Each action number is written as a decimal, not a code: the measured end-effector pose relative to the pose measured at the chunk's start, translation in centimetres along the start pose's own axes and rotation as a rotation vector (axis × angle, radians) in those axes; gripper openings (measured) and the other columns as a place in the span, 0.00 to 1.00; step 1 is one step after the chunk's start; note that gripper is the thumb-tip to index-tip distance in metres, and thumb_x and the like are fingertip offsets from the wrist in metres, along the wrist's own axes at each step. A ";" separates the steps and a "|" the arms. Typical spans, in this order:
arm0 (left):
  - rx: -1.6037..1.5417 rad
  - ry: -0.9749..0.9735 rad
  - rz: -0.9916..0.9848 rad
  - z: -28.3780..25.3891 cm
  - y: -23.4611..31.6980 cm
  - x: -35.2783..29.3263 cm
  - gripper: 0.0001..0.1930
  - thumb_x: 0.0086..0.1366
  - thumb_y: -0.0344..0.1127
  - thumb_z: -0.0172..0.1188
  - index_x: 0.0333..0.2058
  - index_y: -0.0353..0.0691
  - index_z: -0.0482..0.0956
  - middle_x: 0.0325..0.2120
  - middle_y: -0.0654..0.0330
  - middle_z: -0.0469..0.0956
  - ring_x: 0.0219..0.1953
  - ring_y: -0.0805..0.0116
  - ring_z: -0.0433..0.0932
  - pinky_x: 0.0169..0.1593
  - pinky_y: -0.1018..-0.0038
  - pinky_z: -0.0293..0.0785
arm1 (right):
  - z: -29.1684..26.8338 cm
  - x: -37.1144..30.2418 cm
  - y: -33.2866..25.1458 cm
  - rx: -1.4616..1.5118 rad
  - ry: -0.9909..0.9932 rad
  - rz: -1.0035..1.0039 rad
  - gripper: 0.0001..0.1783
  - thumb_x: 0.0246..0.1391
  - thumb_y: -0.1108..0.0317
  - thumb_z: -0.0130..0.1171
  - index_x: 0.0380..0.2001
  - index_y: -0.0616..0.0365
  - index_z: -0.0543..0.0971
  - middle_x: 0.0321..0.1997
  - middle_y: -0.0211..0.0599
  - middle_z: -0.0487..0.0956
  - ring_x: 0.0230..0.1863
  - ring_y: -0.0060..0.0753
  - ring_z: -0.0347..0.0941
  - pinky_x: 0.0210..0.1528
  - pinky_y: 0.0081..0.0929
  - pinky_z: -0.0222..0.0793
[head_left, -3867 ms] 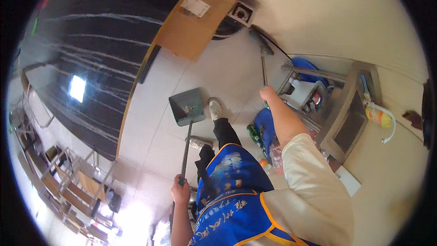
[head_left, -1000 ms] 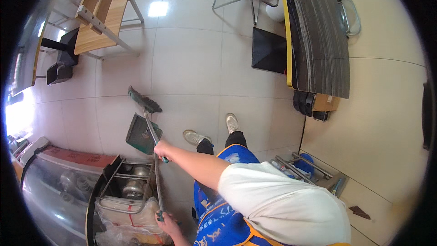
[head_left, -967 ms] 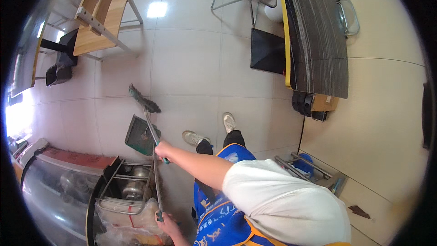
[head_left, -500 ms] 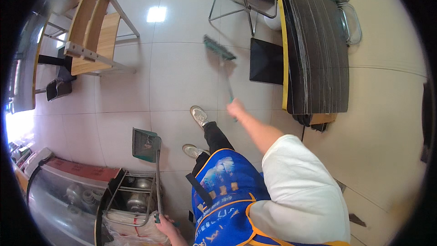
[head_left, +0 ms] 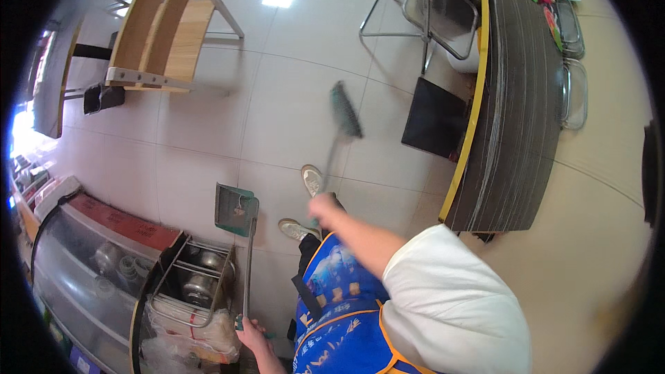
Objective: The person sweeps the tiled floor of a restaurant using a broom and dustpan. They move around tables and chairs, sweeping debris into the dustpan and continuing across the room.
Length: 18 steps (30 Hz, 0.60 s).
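Note:
My right hand (head_left: 324, 208) is closed round the handle of a broom (head_left: 345, 112), whose green bristle head is over the tiled floor ahead of me. The handle slants down toward my body and is somewhat blurred. At the lower left, my left hand (head_left: 252, 332) grips the upper end of a long-handled dustpan (head_left: 236, 209). Its green pan lies on the floor left of my shoes, with a little light debris inside. The broom head is apart from the pan, farther off and to the right.
A dark wood-grain table (head_left: 516, 111) with yellow edging stands at right, a black flat panel (head_left: 435, 115) beside it. A metal-framed folding chair (head_left: 415, 41) is beyond. Wooden seating (head_left: 166, 34) stands far left. A glass-fronted cabinet (head_left: 90, 270) and metal rack (head_left: 197, 284) occupy the lower left.
My right hand has drawn the broom back toward my body, and its head has turned more upright. The dustpan stays near my feet. My view has shifted, so the furniture sits differently.

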<state>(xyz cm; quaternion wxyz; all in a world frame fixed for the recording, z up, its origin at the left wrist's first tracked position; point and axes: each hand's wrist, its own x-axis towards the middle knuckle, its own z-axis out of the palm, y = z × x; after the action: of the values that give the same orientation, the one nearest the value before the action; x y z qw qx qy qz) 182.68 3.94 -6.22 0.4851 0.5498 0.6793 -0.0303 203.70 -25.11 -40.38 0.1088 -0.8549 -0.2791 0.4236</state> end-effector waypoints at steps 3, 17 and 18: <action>-0.012 0.022 0.026 0.1 0.3 -0.8 0.11 0.68 0.33 0.50 0.47 0.38 0.71 0.21 0.63 0.70 0.15 0.79 0.64 0.18 0.79 0.63 | -3.4 1.3 -14.5 1.324 -0.182 0.628 0.05 0.38 0.66 0.65 0.17 0.53 0.81 0.23 0.39 0.81 0.27 0.40 0.79 0.25 0.41 0.70; -0.209 0.095 0.030 -2.0 -3.4 -0.1 0.13 0.67 0.31 0.51 0.49 0.40 0.70 0.23 0.65 0.70 0.20 0.78 0.67 0.20 0.81 0.63 | -13.6 -3.5 -10.7 0.927 0.063 0.741 0.18 0.51 0.64 0.55 0.38 0.70 0.72 0.30 0.59 0.79 0.28 0.57 0.79 0.31 0.50 0.74; -0.236 0.100 0.060 -2.1 -4.3 0.2 0.13 0.67 0.31 0.52 0.49 0.40 0.70 0.23 0.66 0.70 0.20 0.78 0.67 0.20 0.81 0.63 | -14.4 -3.1 -8.5 0.990 0.155 0.773 0.17 0.52 0.64 0.55 0.37 0.70 0.71 0.30 0.58 0.78 0.27 0.55 0.78 0.31 0.51 0.73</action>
<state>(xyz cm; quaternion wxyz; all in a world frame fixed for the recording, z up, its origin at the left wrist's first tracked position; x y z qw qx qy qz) 178.02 3.60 -7.31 0.5124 0.5098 0.6849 0.0917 210.17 -19.20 -25.86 0.3505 -0.7705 0.2876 0.4481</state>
